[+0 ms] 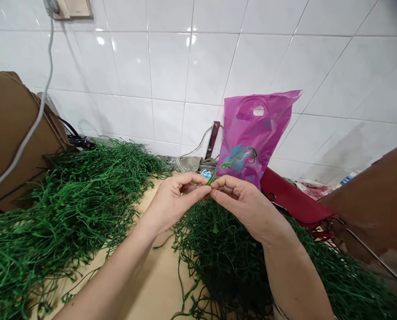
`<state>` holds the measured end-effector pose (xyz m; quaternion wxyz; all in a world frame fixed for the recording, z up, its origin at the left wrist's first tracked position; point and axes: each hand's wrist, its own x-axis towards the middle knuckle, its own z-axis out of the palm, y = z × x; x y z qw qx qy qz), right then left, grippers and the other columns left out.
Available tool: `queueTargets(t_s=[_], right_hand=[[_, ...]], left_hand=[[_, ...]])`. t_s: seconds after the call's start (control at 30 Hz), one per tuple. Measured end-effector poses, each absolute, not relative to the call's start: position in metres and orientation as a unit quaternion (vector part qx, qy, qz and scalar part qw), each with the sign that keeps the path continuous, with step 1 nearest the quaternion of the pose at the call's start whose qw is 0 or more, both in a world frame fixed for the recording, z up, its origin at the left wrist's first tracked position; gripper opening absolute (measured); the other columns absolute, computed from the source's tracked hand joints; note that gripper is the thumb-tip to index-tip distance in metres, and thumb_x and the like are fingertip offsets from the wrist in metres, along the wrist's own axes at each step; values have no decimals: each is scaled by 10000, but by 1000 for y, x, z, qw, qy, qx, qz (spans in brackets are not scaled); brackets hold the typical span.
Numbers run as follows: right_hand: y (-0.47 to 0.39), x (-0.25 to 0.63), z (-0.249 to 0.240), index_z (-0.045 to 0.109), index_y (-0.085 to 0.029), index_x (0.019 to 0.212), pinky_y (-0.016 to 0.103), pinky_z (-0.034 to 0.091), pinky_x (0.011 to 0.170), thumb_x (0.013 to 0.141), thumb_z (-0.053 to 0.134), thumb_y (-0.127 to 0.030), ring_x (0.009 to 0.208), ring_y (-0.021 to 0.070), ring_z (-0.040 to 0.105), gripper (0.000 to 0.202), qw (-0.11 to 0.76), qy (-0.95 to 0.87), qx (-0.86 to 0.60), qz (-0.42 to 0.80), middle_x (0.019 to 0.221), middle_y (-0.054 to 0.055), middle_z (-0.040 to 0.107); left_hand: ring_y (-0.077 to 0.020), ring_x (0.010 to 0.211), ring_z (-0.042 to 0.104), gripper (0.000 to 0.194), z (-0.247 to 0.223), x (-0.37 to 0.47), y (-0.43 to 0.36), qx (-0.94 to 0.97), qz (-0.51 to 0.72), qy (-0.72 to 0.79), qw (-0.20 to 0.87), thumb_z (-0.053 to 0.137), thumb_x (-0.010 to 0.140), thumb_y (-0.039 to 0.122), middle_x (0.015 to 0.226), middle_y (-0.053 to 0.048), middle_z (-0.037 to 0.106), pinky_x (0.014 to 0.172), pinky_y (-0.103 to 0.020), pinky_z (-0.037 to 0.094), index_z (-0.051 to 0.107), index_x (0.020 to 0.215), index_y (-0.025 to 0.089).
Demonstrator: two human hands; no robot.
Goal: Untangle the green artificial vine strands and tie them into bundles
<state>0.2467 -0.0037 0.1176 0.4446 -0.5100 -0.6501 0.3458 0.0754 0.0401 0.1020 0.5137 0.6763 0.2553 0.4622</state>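
My left hand [182, 194] and my right hand [238, 198] meet in the middle of the view, thumbs and forefingers pinched together on a thin green plastic stem [212, 177]. The stem rises from between the fingertips and leans up to the right, in front of a pink plastic bag. Its lower part is partly hidden by the fingers. Below my hands lies a dark heap of green plastic stems [225, 249]. A second, brighter heap of green stems [85, 191] spreads to the left of my left arm.
A pale tabletop [148, 275] shows between the heaps. Behind stands the pink plastic bag [248, 120] against a white tiled wall [168, 66]. A red bag [294, 200] and a brown shape [378, 200] are at right. At left are a cardboard box [14, 133] and a hanging white cable [41, 111].
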Motion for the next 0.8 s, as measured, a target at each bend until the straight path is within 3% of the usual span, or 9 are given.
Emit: queueTargets(t_s=[0.17,0.3,0.47,0.6,0.8], right_hand=[[0,240,115,617,-192,788,241,392,582,793,580,-257,628,119,528,74,481,-640,-520,298,684,-28,607],[6,244,111,596,-204,767,241,388,557,781,590,-272,594,120,519,70,518,-611,-496,336,627,-40,587],[2,262,114,586,-204,798,275,473,656,814,580,-265,702,160,626,63,448,-682,-421,396,708,8,671],[-5,267,118,605,-190,803,245,443,622,796,541,-184,688,135,575,65,416,-739,-440,296,740,1,635],[0,253,112,543,-196,742,232,356,567,786,483,-88,595,105,463,131,372,-768,-516,78,671,-35,547]], left_hand=[[-83,618,574,150,96,83,44,586,472,218,621,741,831,310,714,30,640,656,-216,440,711,859,165],[-64,619,570,254,90,89,43,541,474,201,665,793,787,396,736,32,630,655,-196,420,718,844,160],[-68,574,524,298,94,89,35,502,406,176,743,802,771,437,640,22,598,597,-196,380,720,820,155],[-86,551,496,328,96,89,33,479,371,174,776,815,748,452,529,32,528,592,-206,386,708,793,146],[-68,565,541,363,79,98,41,436,411,224,768,862,691,435,611,0,639,571,-171,386,692,789,129]])
